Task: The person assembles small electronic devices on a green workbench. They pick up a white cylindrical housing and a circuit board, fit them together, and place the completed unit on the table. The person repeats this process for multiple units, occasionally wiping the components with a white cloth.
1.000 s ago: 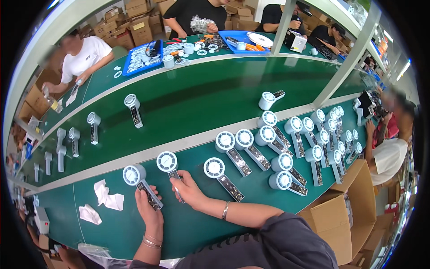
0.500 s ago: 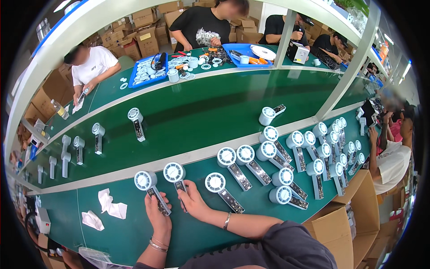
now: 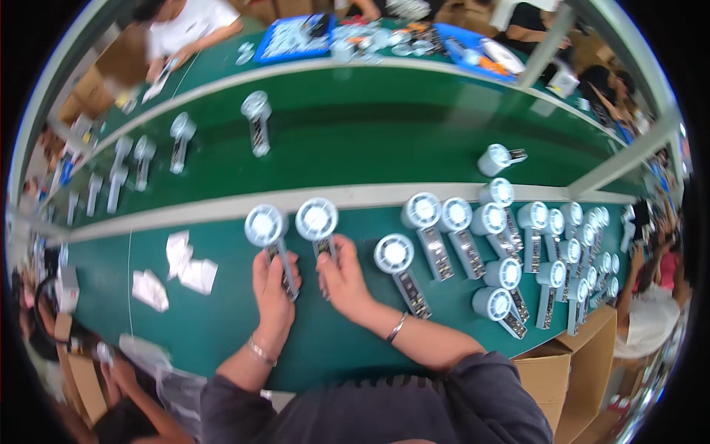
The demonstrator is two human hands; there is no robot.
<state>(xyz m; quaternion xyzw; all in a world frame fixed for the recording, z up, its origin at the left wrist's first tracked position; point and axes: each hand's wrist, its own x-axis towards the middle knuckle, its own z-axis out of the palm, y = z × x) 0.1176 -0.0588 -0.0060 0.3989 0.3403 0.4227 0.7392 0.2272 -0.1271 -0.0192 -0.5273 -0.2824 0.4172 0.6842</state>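
My left hand [image 3: 274, 300] is closed round the handle of a pale blue handheld fan [image 3: 265, 225], whose circuit board shows along the open handle. A second fan of the same kind [image 3: 316, 219] stands beside it, its handle gripped by my right hand [image 3: 346, 285]. Both fans are held upright, round heads away from me, close together but apart. Just right of my right hand, another handheld fan [image 3: 394, 254] lies on the green table [image 3: 222, 355] with its board exposed. Crumpled white papers [image 3: 194, 268] lie left of my left hand.
Several more handheld fans [image 3: 508, 274] crowd the table's right side. Others [image 3: 257, 118] stand spread along the green belt [image 3: 384, 126] beyond a pale rail [image 3: 384, 194]. An open cardboard box [image 3: 592, 370] is at the lower right. Across the belt, people work beside blue trays [image 3: 296, 38].
The whole view has tilted and shifted, so the far bench sits higher in it and the table things lie further right. Both hands keep hold of their fans.
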